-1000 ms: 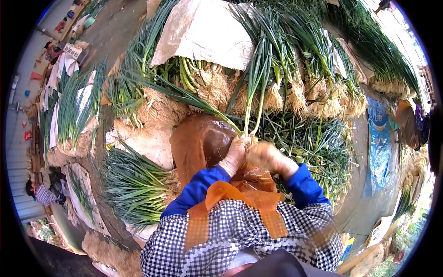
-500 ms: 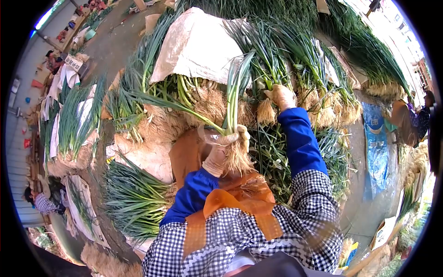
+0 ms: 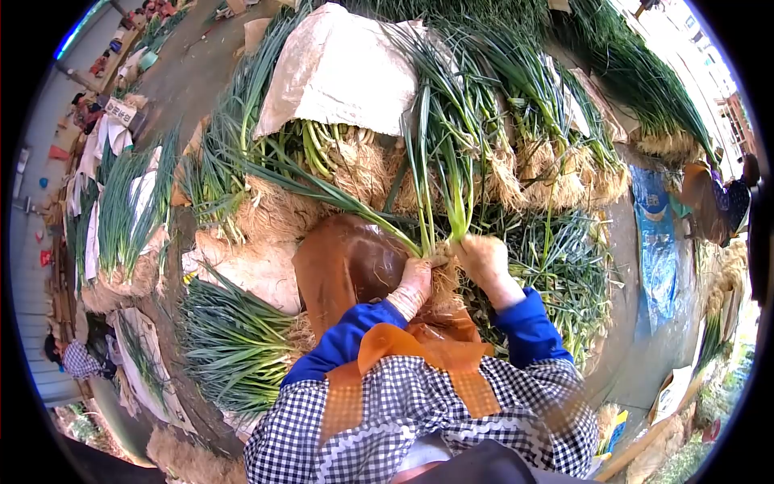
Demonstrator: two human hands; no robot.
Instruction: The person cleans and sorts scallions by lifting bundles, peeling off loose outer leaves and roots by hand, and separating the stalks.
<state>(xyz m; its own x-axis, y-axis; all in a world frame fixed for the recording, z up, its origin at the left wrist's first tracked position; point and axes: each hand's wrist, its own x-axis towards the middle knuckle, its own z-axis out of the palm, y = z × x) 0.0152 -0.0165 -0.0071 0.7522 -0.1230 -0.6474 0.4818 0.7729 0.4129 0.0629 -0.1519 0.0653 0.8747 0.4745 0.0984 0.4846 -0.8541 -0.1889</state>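
Over the brown apron (image 3: pixel 318 270), my left hand (image 3: pixel 414 284) is closed round a few green onions (image 3: pixel 423 206) near their roots. Close beside it, my right hand (image 3: pixel 484 262) grips another green onion plant (image 3: pixel 459 194) just above the roots. The leaves of both point away from me, and the pale roots (image 3: pixel 445 289) hang below my fingers. One stalk slants off to the upper left from my left hand. How many plants each hand holds, I cannot tell.
Bundled onions with roots toward me (image 3: pixel 540 173) line the far side, partly under a white sack (image 3: pixel 347 73). Cut leaves (image 3: pixel 556 282) lie to the right. A bunch (image 3: pixel 234 339) rests at left, a blue sheet (image 3: pixel 655 242) at right. People sit at both edges.
My right hand has come back from the far row with an onion plant and now meets my left hand. The left hand's onions have shifted slightly right and downward.
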